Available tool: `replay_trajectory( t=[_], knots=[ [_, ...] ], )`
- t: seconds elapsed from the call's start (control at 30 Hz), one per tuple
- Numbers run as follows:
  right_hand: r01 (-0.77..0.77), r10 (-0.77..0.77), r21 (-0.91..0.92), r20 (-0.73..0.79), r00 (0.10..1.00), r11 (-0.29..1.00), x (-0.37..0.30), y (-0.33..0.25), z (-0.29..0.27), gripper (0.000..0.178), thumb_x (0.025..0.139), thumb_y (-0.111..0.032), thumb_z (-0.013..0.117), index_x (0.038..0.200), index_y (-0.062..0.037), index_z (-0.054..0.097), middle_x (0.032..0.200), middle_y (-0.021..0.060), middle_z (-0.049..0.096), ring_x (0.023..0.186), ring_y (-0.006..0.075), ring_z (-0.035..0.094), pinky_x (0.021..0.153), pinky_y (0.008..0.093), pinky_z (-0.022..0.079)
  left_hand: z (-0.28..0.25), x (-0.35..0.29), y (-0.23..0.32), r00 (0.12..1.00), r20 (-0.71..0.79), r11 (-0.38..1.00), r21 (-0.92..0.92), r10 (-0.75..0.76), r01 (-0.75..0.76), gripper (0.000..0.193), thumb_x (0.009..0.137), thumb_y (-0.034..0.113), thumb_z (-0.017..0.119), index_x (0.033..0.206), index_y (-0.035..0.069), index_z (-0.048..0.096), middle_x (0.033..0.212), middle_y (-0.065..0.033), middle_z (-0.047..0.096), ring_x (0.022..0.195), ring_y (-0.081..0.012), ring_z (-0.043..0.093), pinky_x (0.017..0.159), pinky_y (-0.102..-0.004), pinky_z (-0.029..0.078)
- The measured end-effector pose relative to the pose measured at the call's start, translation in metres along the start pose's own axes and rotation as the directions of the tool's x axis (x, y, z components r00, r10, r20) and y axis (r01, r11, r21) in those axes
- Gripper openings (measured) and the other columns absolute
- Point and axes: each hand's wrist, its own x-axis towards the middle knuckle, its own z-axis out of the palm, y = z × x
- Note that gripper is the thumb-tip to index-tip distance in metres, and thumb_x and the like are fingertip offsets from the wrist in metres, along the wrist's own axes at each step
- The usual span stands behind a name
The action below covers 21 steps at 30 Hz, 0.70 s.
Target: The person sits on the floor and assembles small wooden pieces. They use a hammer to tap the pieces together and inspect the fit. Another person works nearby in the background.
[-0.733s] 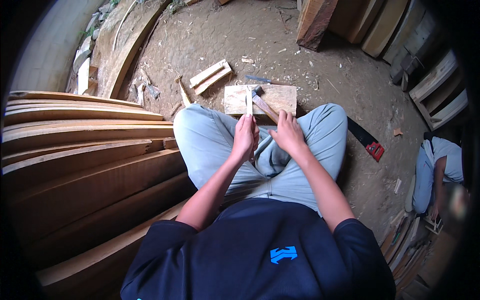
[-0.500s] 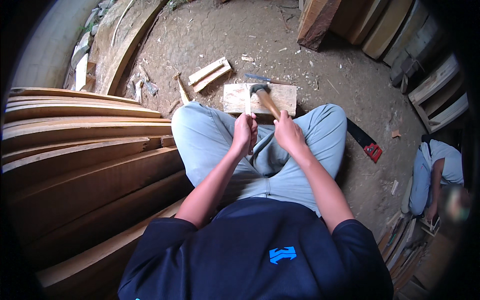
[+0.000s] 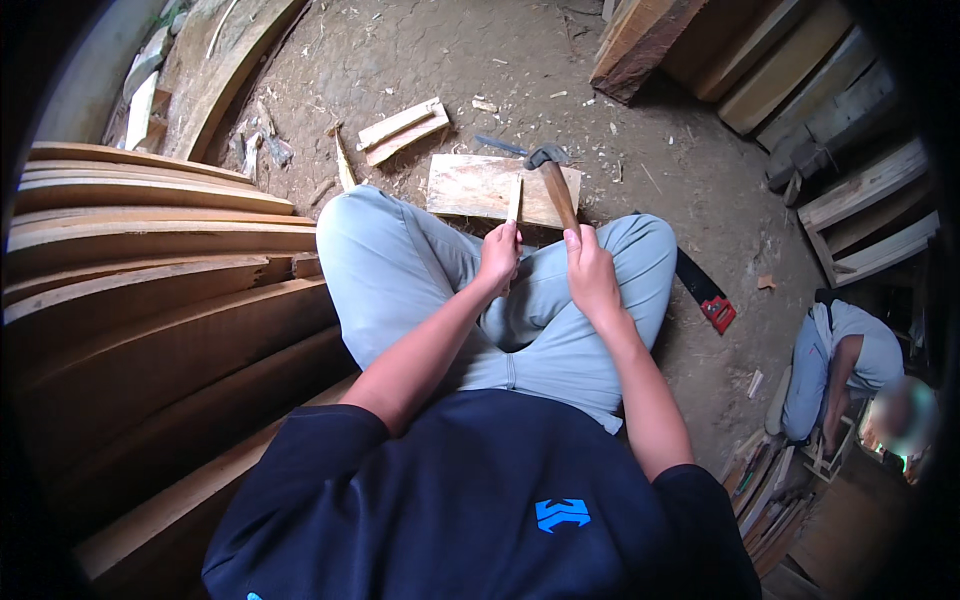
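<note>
My left hand (image 3: 498, 262) is closed around a thin, pale wooden strip (image 3: 515, 199), which points away from me and leans a little to the right. My right hand (image 3: 590, 272) grips a hammer (image 3: 561, 196) by its brown wooden handle; the dark metal head is up and to the right of the strip's far end. Beyond both hands a light wooden block (image 3: 462, 185) lies on the ground in front of my crossed legs. A slim tool with a blue-grey blade (image 3: 500, 146) rests just past the block, partly hidden behind the hammer head.
Long planks (image 3: 160, 235) are stacked at my left. A two-piece wood offcut (image 3: 404, 131) lies beyond the block. By my right knee is a handsaw with a red handle (image 3: 718, 313). Timbers (image 3: 790, 65) stand far right, where another person (image 3: 845, 360) bends over wood pieces.
The hammer head has moved right, away from the strip's far end. My left hand's strip has tilted slightly to the right. The whole view has shifted a little.
</note>
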Motion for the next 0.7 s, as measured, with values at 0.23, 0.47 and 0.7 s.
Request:
replay_trajectory(
  t=[0.23, 0.47, 0.7],
  knots=[
    [0.043, -0.036, -0.179, 0.044, 0.998, 0.983, -0.001, -0.004, 0.016, 0.027, 0.105, -0.029, 0.044, 0.105, -0.0029, 0.048, 0.075, 0.0305, 0.062, 0.076, 0.0531, 0.059, 0.059, 0.0597, 0.042, -0.001, 0.011, -0.011, 0.996, -0.023, 0.996, 0.027, 0.087, -0.087, 0.038, 0.106, 0.041, 0.039, 0.082, 0.012, 0.047, 0.056, 0.0023, 0.043, 0.038, -0.0085, 0.037, 0.032, -0.0272, 0.029],
    [0.09, -0.097, -0.106, -0.063, 0.993, 0.99, -0.002, -0.042, -0.008, 0.026, 0.104, -0.027, 0.045, 0.106, -0.0017, 0.045, 0.07, 0.03, 0.062, 0.072, 0.0503, 0.063, 0.054, 0.0588, 0.045, -0.002, 0.011, -0.012, 0.996, -0.017, 0.996, -0.006, 0.088, -0.088, 0.037, 0.105, 0.04, 0.039, 0.082, 0.012, 0.047, 0.057, 0.0017, 0.044, 0.039, -0.0087, 0.037, 0.033, -0.027, 0.029],
    [0.139, -0.166, -0.173, -0.158, 0.973, 0.975, -0.01, -0.022, 0.016, 0.023, 0.103, -0.024, 0.048, 0.106, -0.0013, 0.042, 0.068, 0.0288, 0.062, 0.067, 0.0482, 0.064, 0.05, 0.0563, 0.047, 0.001, 0.012, -0.013, 0.996, -0.01, 0.996, 0.012, 0.088, -0.087, 0.036, 0.105, 0.04, 0.04, 0.083, 0.013, 0.046, 0.058, 0.0023, 0.044, 0.04, -0.008, 0.035, 0.032, -0.0264, 0.027]
  ],
)
